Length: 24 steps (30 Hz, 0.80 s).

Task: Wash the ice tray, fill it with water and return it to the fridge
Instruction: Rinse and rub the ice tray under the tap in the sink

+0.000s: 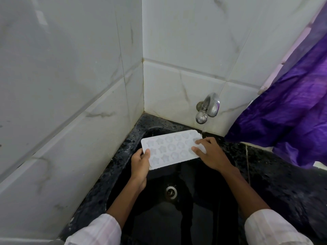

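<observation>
Left hand [140,160] fingers pinch the ice tray [169,149] over the sink [203,220], right hand [211,154] fingers flat on top.

The right end of the ice tray [169,149] lies under the right hand [212,154], so its last cups do not show, and I cannot tell if that hand grips it or only rests on it. At the tray's left end only the thumb of the left hand [140,163] shows on top; the other fingers are below the tray. Whether the cups hold water is unclear. Behind the tray, the stream from the tap [209,106] is faint. Right of the tray the purple cloth [292,106] is cut by the picture's edge; in front of it, the sink [208,200] too.
</observation>
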Motion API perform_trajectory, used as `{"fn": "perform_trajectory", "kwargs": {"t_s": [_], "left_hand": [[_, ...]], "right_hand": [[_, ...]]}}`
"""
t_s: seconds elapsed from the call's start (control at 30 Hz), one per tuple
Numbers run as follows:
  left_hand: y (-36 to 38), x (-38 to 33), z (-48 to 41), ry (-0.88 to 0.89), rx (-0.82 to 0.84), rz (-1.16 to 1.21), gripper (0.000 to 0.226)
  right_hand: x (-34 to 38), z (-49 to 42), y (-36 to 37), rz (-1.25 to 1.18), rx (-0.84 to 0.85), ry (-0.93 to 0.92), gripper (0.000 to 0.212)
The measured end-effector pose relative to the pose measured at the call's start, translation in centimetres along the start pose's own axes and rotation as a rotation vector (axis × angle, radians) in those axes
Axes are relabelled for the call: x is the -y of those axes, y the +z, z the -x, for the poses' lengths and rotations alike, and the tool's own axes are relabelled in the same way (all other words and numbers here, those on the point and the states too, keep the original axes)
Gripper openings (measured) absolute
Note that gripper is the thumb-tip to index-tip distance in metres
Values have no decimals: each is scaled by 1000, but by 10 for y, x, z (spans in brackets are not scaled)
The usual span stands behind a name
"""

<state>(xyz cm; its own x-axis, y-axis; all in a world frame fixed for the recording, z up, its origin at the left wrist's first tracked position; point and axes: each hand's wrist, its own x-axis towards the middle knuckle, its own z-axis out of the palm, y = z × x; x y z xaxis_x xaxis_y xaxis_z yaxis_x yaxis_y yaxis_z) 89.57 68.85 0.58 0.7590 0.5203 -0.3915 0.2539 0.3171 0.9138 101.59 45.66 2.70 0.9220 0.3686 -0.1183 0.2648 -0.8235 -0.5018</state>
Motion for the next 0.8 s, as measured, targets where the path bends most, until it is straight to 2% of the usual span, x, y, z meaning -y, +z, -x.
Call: {"fn": "perform_trajectory", "kwargs": {"t_s": [0.2,0.4,0.8], "left_hand": [[0,-1,2,18,13,4,19],[3,-2,4,21,17,-8,20],[1,2,7,6,7,-5,20]], "right_hand": [[2,1,-2,56,-29,-1,54],[3,3,-1,69,-24,2,49],[3,4,-3,96,-6,-24,53]]}}
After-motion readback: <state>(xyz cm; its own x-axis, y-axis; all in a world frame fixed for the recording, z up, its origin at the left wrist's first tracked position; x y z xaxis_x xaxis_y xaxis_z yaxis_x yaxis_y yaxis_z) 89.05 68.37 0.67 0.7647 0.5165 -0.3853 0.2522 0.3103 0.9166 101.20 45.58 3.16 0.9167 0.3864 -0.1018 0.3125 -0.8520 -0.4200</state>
